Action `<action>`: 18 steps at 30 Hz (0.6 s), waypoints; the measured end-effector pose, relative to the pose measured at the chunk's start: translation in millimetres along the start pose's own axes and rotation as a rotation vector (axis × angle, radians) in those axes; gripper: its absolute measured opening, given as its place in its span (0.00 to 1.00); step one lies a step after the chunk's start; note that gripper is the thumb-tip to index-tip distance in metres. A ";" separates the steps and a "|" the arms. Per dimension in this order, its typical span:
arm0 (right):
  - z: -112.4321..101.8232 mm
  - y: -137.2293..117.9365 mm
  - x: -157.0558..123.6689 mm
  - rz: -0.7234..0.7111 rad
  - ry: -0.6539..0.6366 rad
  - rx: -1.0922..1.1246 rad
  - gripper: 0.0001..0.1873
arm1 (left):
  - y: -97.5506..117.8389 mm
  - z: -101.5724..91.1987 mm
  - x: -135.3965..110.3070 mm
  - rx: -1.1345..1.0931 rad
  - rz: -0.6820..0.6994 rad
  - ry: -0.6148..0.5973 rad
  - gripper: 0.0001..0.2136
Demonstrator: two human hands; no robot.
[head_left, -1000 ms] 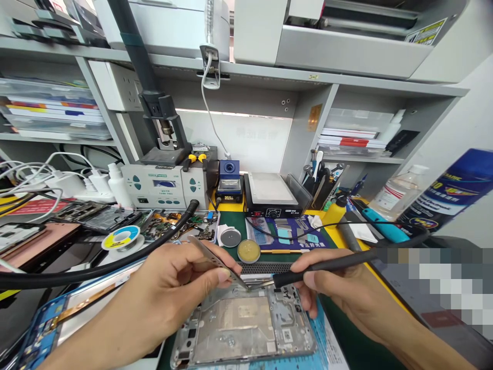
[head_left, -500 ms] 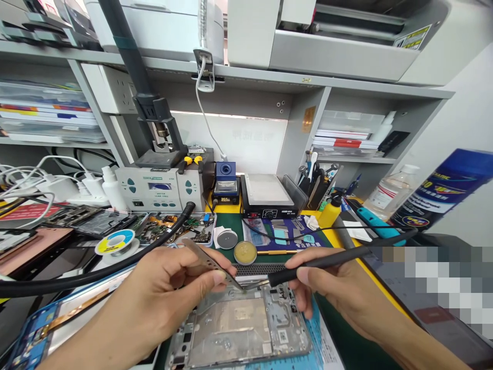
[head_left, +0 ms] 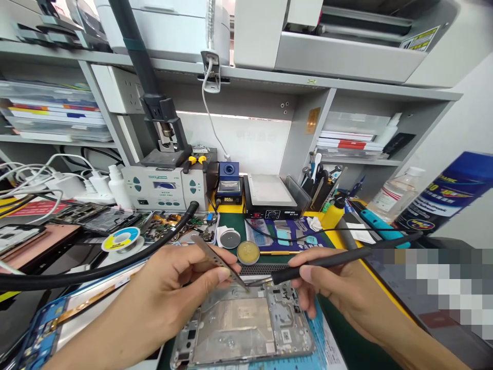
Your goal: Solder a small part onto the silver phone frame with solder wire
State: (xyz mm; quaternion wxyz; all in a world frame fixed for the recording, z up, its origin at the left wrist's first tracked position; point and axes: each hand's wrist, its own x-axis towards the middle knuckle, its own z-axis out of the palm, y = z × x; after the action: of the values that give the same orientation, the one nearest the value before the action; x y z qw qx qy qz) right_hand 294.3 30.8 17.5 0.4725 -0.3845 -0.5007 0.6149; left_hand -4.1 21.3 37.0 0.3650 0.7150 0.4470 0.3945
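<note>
Pinched in my left hand (head_left: 181, 288) is a pair of metal tweezers (head_left: 211, 254), slanting down to the right. My right hand (head_left: 327, 277) is closed round a black-handled soldering iron (head_left: 323, 262), its cable trailing off its back end. The tips of both tools come together over the upper edge of a silvery phone frame (head_left: 234, 324); whether they touch each other or the frame I cannot tell. The frame lies flat on a blue and white sheet (head_left: 319, 329). Anything very small between the tips cannot be made out.
Behind the hands stand an open round tin (head_left: 248, 252), a solder spool (head_left: 121, 240), and a tray of circuit boards (head_left: 188, 226). A thick black hose (head_left: 96, 275) crosses the left side. Further back are a hot-air station (head_left: 164, 187), a soldering station (head_left: 229, 187) and a hot plate (head_left: 273, 198).
The whole view has shifted slightly, so everything sits a little further right. Both hands keep their grips, and the tool tips stay at the frame's upper edge.
</note>
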 end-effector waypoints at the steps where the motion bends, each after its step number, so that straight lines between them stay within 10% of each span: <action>1: 0.2 0.3 -0.3 -0.004 -0.008 0.006 0.12 | -0.1 -0.5 0.6 0.004 0.006 0.001 0.07; 18: 5.8 -5.1 -1.2 0.027 -0.027 0.028 0.10 | 4.4 6.9 1.6 0.096 -0.092 0.170 0.09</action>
State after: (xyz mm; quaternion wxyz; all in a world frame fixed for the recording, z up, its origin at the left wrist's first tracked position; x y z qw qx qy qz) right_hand 290.2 28.4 23.6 0.4625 -0.3764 -0.4932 0.6334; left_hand 4.0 20.2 38.3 0.3087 0.6743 0.5273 0.4146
